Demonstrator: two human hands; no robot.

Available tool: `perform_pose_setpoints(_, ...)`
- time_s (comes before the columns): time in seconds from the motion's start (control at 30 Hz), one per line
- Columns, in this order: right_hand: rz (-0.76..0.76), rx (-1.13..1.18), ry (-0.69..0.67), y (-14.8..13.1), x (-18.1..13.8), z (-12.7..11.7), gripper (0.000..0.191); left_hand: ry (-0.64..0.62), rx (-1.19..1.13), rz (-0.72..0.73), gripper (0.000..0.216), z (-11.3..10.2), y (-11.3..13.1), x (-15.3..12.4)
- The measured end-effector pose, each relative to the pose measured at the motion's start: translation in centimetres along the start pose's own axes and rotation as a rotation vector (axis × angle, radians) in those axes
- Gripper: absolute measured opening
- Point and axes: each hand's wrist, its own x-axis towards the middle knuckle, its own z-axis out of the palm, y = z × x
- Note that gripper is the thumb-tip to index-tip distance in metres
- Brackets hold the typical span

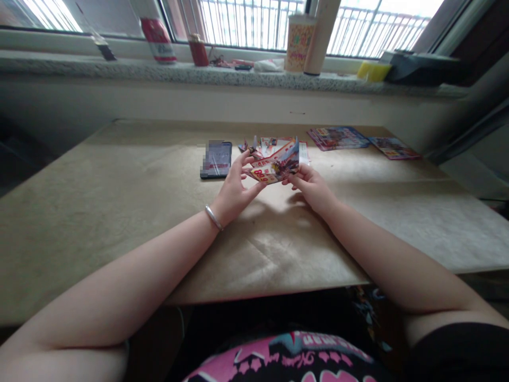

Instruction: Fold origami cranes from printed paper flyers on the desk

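Note:
Between my two hands, a little above the table, is a folded piece of printed paper (274,168) with red digits and a colourful picture. My left hand (235,185) pinches its left side with thumb below and fingers behind. The right side is gripped by my right hand (312,185). Behind the folded paper lie more printed papers (304,151), partly hidden by it. A dark phone (218,159) lies flat just left of my left hand, its screen lit.
A stack of printed sheets (338,138) and another sheet pile (393,147) lie at the table's (119,212) back right. On the windowsill (238,77) stand a red-and-white can (158,41), a red lighter-like item (198,50), a patterned cup (300,42) and a black object (421,69).

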Motion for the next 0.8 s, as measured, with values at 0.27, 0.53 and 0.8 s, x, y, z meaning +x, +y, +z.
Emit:
perform_pose_setpoints(0.27,0.117,0.056,-0.085,0.2,0.1,-0.1,0.036,0.011,-0.334,-0.155,0.1,0.3,-1.2,0.3)
perform_pose_setpoints(0.53,0.009,-0.284,-0.056,0.7,0.2,-0.1,0.021,-0.049,-0.225,-0.102,0.079,0.2,0.0,0.0)
perform_pose_setpoints(0.8,0.02,-0.118,0.051,1.1,0.3,-0.3,0.021,-0.064,-0.028,-0.054,0.076,0.2,0.8,-0.3)
